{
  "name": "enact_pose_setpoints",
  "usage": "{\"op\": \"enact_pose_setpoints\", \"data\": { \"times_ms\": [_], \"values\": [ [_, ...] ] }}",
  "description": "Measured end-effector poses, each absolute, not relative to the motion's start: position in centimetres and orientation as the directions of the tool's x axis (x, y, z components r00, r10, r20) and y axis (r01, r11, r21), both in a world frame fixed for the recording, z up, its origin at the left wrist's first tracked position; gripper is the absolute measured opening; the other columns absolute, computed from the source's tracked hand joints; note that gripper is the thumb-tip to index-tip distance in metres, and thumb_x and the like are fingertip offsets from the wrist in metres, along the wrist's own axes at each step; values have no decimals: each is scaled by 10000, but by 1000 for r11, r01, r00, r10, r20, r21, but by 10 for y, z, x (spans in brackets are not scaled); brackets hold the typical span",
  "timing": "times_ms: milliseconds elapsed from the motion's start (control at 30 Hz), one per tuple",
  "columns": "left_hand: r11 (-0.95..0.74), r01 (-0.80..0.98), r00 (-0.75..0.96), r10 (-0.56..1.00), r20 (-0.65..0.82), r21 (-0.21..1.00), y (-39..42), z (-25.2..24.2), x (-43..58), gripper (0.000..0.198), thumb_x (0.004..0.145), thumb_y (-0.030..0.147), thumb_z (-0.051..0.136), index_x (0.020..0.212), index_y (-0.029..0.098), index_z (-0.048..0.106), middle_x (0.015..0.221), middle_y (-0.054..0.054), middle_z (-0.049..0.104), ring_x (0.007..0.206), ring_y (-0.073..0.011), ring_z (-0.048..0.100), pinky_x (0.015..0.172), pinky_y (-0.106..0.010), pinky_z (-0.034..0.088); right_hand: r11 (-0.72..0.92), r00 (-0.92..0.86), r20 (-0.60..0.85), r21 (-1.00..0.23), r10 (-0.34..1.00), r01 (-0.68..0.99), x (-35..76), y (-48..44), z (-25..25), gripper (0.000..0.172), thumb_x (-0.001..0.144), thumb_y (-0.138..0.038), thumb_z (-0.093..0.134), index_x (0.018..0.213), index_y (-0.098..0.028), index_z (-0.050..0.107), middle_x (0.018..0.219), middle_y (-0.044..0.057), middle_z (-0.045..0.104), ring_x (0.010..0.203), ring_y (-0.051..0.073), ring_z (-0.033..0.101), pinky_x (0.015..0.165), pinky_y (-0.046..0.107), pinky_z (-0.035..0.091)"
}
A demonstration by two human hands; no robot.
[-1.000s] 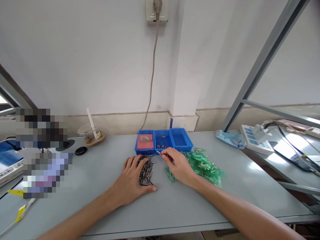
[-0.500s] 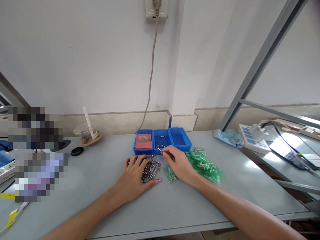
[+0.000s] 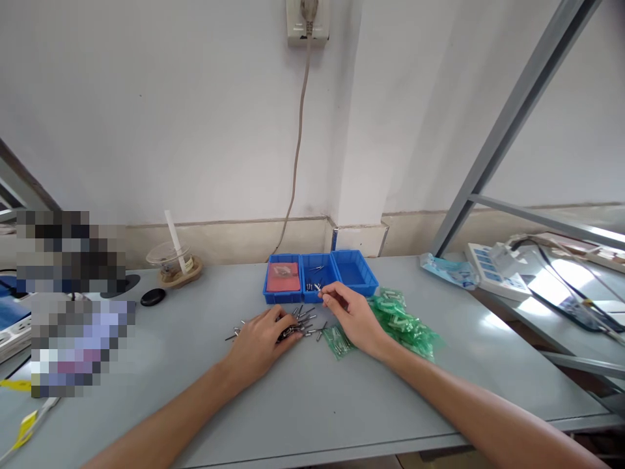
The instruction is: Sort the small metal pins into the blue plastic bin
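My left hand (image 3: 263, 342) curls over a pile of small metal pins (image 3: 306, 319) on the table, its fingers and thumb closed round some of them. Other pins poke out on both sides of it. At the front edge of the middle blue bin (image 3: 315, 259), my right hand (image 3: 349, 312) pinches a small metal pin (image 3: 317, 287) between thumb and fingertips. Several similar pins lie in that bin. Beside the right wrist is a small clear green bag (image 3: 336, 342) of metal parts, with a heap of green bags (image 3: 407, 329) to its right.
The left blue bin (image 3: 266, 286) holds a pink piece with a small bag on top. The right blue bin (image 3: 354, 268) adjoins the middle one. Left are a black oval object (image 3: 153, 297) and a plastic cup (image 3: 168, 257). A blue packet (image 3: 449, 271) and power strip (image 3: 493, 277) stand right.
My left hand's fingers have drawn in from a spread pose, closing round pins and shifting the pile. My right hand stays pinched at the middle bin, turned slightly.
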State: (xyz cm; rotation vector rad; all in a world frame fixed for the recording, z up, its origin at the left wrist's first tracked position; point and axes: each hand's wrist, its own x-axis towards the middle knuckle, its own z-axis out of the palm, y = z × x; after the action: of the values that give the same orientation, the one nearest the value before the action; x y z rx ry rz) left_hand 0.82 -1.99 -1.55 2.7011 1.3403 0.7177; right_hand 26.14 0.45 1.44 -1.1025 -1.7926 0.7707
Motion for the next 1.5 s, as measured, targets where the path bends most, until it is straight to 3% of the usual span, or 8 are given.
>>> {"op": "enact_pose_setpoints", "data": {
  "times_ms": [200, 400, 500, 600, 800, 1000, 1233, 1500],
  "values": [
    [-608, 776, 519, 766, 378, 168, -16, -14, 6, 372, 1138, 465, 381, 1078, 219, 655, 984, -51, 678, 793, -209, 690, 601, -288, 477, 270, -238, 222, -944, 945, 189, 260, 5, 16, 281, 1045, -470, 540, 1056, -226, 678, 911, 15, 656, 639, 140, 542, 585, 278, 453],
    [-612, 777, 528, 762, 375, 149, -14, -16, 3, 373, 1140, 472, 381, 1089, 216, 648, 981, -52, 701, 780, -205, 688, 595, -286, 458, 303, -196, 261, -924, 945, 231, 261, 4, 16, 273, 1067, -449, 496, 1069, -233, 663, 891, 4, 641, 604, 136, 517, 565, 276, 434],
    [-617, 772, 525, 753, 397, 151, -14, -17, 2, 365, 1144, 459, 377, 1091, 214, 642, 975, -47, 703, 773, -195, 682, 609, -285, 461, 401, -171, 363, -840, 916, 366, 262, 2, 15, 248, 1082, -406, 480, 1074, -237, 662, 935, 25, 682, 697, 173, 586, 647, 305, 483],
    [-633, 756, 529, 741, 414, 167, -14, -17, 2, 363, 1147, 452, 371, 1094, 212, 639, 979, -47, 702, 793, -194, 686, 655, -294, 492, 511, -182, 498, -677, 848, 530, 264, 0, 16, 209, 1083, -355, 489, 1074, -239, 663, 1012, 59, 713, 871, 225, 644, 786, 352, 507],
    [-630, 749, 515, 749, 417, 206, -14, -14, 2, 372, 1146, 472, 370, 1109, 213, 636, 989, -39, 676, 775, -186, 673, 654, -294, 498, 556, -239, 538, -564, 808, 610, 267, -5, 21, 154, 1071, -294, 518, 1033, -264, 664, 995, 57, 691, 875, 232, 649, 776, 359, 501],
    [-640, 731, 509, 742, 436, 236, -13, -15, 0, 366, 1145, 472, 374, 1134, 217, 636, 1031, -45, 658, 811, -184, 671, 659, -287, 501, 540, -270, 468, -697, 841, 472, 264, -9, 28, 128, 1031, -332, 607, 944, -257, 663, 953, 40, 675, 846, 216, 634, 746, 335, 511],
    [-668, 672, 551, 740, 386, 320, -15, -11, -2, 302, 1138, 444, 416, 1192, 242, 635, 1086, -43, 647, 886, -192, 685, 758, -314, 549, 305, -246, 248, -924, 937, 230, 261, -5, 24, 269, 1041, -464, 565, 955, -231, 666, 784, -7, 646, 630, 149, 546, 583, 278, 437],
    [-678, 641, 558, 734, 387, 360, -15, -8, 0, 286, 1135, 396, 414, 1202, 241, 645, 1115, -62, 652, 948, -207, 689, 834, -338, 587, 57, -164, 48, -997, 985, 48, 265, 3, 24, 423, 950, -618, 650, 835, -211, 639, 668, -46, 521, 539, 108, 468, 484, 233, 388]
  ]
}}
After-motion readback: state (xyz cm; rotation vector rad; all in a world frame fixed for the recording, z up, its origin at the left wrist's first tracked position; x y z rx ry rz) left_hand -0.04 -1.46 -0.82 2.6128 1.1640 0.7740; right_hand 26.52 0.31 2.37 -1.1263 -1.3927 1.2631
